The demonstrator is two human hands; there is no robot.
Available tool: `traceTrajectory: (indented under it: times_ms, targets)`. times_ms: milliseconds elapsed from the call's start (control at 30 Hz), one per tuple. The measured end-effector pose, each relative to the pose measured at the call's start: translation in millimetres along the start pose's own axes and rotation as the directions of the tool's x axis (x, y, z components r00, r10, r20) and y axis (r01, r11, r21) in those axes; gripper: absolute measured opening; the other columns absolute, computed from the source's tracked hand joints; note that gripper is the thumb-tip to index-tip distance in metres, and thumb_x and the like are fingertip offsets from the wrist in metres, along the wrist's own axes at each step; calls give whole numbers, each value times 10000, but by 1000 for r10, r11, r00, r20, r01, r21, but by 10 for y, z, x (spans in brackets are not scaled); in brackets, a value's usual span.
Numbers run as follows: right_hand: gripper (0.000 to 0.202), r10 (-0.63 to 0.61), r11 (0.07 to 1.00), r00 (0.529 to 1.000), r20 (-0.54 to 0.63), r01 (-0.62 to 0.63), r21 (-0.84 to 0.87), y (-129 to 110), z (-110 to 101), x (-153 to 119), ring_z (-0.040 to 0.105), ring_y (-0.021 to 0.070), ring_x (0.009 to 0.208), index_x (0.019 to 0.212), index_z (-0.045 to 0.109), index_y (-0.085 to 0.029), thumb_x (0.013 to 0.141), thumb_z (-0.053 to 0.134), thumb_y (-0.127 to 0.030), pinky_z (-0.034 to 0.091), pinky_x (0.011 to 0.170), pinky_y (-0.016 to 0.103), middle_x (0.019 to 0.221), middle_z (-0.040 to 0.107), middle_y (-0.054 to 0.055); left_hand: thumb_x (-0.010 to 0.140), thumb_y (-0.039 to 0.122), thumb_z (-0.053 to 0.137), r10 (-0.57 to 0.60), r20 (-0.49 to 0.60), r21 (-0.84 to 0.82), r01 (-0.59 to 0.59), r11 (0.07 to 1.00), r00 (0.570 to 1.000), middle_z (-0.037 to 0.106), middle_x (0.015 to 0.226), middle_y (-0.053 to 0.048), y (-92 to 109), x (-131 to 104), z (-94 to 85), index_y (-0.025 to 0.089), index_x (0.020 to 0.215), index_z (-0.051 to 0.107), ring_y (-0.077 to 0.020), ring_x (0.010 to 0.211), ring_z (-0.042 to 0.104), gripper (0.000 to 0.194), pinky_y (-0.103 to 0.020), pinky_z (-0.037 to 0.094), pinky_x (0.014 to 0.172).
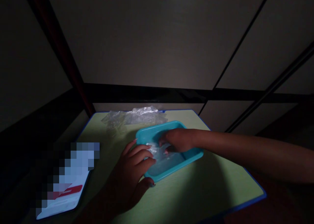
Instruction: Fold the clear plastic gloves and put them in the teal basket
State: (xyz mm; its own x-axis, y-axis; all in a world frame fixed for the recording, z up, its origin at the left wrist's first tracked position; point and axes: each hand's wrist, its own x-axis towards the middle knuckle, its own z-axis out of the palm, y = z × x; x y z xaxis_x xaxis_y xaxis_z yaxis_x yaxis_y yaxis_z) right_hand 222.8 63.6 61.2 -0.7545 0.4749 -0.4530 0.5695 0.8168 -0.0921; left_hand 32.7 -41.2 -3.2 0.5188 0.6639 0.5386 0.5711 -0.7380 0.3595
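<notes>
A light-blue plastic tray (169, 177) rests at an angle on the table. Over its left end lies my left hand (133, 166), gripping the rim with the fingers reaching inside and the thumb outside near the front corner. My right hand (180, 139) comes in from the right across the far side, its fingers bent down into the tray. They are closed on some shiny clear plastic (153, 148) at the bottom; the exact grip is partly hidden by the hand and the dim light.
Crumpled clear plastic wrapping (137, 116) lies along the back of the pale green, blue-edged table (196, 191). A lit tablet or phone (71, 184), partly pixelated, is at the left. Panelled cabinet fronts (152, 44) rise right behind the table.
</notes>
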Motion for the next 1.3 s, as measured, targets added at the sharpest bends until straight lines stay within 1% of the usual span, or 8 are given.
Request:
traceTrajectory:
  times_ms: [167, 300, 533, 733, 867, 1033, 1167, 1300]
  targets:
    - [334, 101, 989, 995, -23, -103, -110, -23, 20, 40, 611, 251, 934, 1120, 599, -123, 875, 471, -310, 440, 743, 300, 1045, 647, 149, 906, 540, 190, -6, 9, 1, 6, 1000, 1000, 618, 959, -70, -1, 4, -11, 187, 990, 608, -241, 1050, 494, 554, -498, 176, 1054]
    - [336, 105, 984, 994, -10, -106, -143, -75, 18, 95, 622, 268, 900, 1081, 621, -102, 874, 471, -321, 441, 710, 304, 1010, 659, 166, 907, 539, 179, 2, -2, 10, -2, 1000, 1000, 622, 952, -71, 2, 6, -17, 185, 979, 610, -238, 1024, 511, 563, -499, 194, 1049]
    - [309, 70, 997, 997, 26, -70, -29, -100, 16, 168, 618, 257, 915, 1115, 609, -111, 871, 467, -237, 440, 731, 306, 1033, 658, 151, 899, 564, 158, -8, 5, 4, 7, 1000, 1000, 626, 940, -77, 22, 10, -17, 188, 959, 620, -245, 1014, 512, 599, -497, 199, 1044]
    - [391, -97, 982, 995, -6, 96, 163, 39, 36, 98, 568, 187, 1047, 1224, 546, -164, 847, 462, -101, 411, 867, 277, 1170, 612, 90, 891, 583, 163, -25, -4, -14, 25, 1000, 1000, 633, 912, -72, 40, 12, -23, 188, 934, 630, -238, 985, 524, 613, -483, 196, 1051]
    - [403, 9, 996, 999, -44, -5, 89, 122, -24, -27, 555, 231, 1065, 1228, 541, -150, 827, 543, -188, 408, 878, 314, 1178, 598, 120, 887, 589, 186, -16, 5, -5, 16, 1000, 1000, 624, 925, -74, 17, -6, -1, 187, 938, 622, -244, 1010, 510, 595, -487, 174, 1059]
    - [429, 66, 998, 997, -27, -66, 9, 137, -100, -117, 566, 240, 1025, 1196, 559, -166, 778, 622, -241, 415, 835, 302, 1130, 616, 106, 903, 553, 172, -19, 17, 0, 19, 1000, 1000, 616, 946, -76, 1, -11, 10, 196, 962, 608, -251, 1050, 493, 567, -495, 172, 1057]
    - [377, 119, 992, 992, -48, -120, -29, 142, -103, -112, 586, 229, 935, 1132, 595, -159, 765, 632, -241, 416, 751, 277, 1041, 639, 97, 903, 554, 178, -14, 25, 5, 14, 1000, 1000, 615, 939, -77, -3, -7, 7, 189, 962, 608, -251, 1041, 501, 567, -500, 178, 1054]
    - [310, 139, 990, 990, 2, -139, -11, 140, -103, -61, 586, 196, 813, 1033, 636, -156, 738, 653, -250, 391, 658, 248, 901, 653, 61, 902, 559, 163, -13, 25, 12, 13, 1000, 1000, 620, 932, -73, -7, -1, 5, 194, 962, 610, -244, 1015, 514, 580, -495, 199, 1047]
